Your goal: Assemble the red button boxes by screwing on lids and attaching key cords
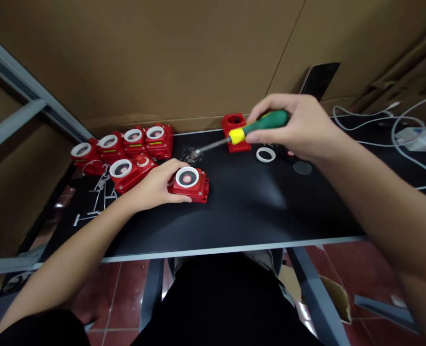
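My right hand point(292, 122) is closed around the green and yellow handle of a screwdriver point(267, 122). Its metal shaft points left and down, with the tip at a pile of small screws point(191, 154) on the black tabletop. My left hand point(160, 185) grips a red box with a white ring point(198, 190) from its left side; the box rests on the table, and the fingers hide its left part. Left of that hand lies another red box point(131, 175) with a white ring and a red knob. Behind the screwdriver stands a red housing with an open round hole point(240, 146).
Several red boxes point(160, 150) with white rings line the back left. Metal T-shaped pieces point(96, 204) lie at left. A loose white ring point(265, 154) and clear disc point(303, 167) are right of centre. A phone point(320, 79) leans on the cardboard; white cable point(395, 132) loops at right.
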Motion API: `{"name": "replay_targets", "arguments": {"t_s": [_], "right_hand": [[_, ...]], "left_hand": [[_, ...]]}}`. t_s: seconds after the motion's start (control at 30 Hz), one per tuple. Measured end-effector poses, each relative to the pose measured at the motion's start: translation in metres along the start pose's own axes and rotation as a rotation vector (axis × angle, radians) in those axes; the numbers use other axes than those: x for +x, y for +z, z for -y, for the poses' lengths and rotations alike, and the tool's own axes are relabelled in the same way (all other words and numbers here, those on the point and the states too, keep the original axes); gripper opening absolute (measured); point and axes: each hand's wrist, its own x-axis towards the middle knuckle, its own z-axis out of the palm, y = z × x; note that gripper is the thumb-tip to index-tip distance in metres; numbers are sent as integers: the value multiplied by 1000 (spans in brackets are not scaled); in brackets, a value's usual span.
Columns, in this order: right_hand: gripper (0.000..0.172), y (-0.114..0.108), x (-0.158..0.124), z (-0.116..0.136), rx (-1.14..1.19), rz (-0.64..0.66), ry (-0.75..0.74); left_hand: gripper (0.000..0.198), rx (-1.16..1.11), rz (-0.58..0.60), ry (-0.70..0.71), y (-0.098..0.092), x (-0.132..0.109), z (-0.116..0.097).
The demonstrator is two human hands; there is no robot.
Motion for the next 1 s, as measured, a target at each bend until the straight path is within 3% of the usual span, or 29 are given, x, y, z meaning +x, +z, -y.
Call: {"name": "replay_targets", "arguments": {"t_s": [0.13,0.23,0.43,0.5,0.57,0.67,0.8,1.0], "right_hand": [[47,15,34,12,402,-16,-50],[37,26,53,21,590,-17,-86],[14,44,60,46,820,83,-12],[27,51,56,52,889,149,26],[55,62,50,54,919,206,39],[85,84,39,52,909,221,-26],[87,108,29,48,978,267,-148],[83,116,27,37,1031,337,-225]], "left_hand": [[81,-26,-5,69,5,-2,-3],[78,-33,-3,75,6,-4,-6],[76,-35,-9,71,7,-6,-7],[75,-42,-10,73,7,-6,-9],[73,-46,-12,62,6,-7,-14],[70,-36,-5,21,4,-8,-21],[65,-26,40,-8,1,-5,-24],[64,-13,61,-43,2,-4,-22]]}}
